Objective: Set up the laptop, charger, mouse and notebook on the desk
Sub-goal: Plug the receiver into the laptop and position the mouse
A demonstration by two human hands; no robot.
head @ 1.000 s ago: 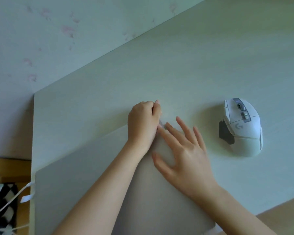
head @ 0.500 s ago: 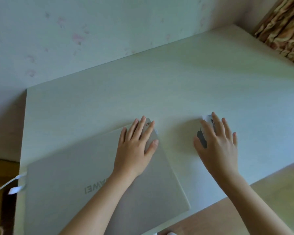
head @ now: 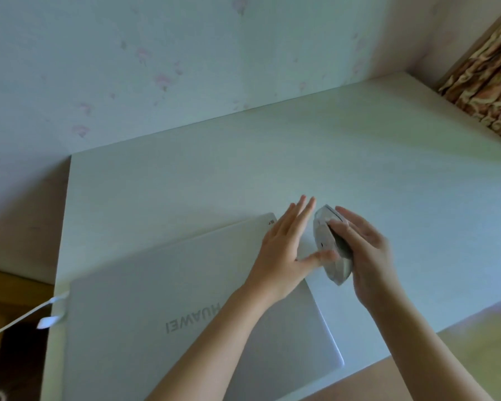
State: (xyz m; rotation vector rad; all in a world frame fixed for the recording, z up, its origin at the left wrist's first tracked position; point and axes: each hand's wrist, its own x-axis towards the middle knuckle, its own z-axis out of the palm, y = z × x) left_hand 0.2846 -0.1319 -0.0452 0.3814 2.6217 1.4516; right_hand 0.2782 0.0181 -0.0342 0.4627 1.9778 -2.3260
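The right hand (head: 368,256) grips the white computer mouse (head: 331,246), tilted on edge above the pale wooden desk (head: 272,169); the left hand (head: 284,250), fingers straight and spread, touches it with the thumb, palm over the closed silver laptop (head: 156,299)

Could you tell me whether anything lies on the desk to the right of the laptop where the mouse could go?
Nothing visible: the right hand holds the mouse above bare desk beside the laptop.

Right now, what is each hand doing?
Left hand: open, fingers straight, thumb touching the mouse.
Right hand: holding the mouse, tilted on its side.
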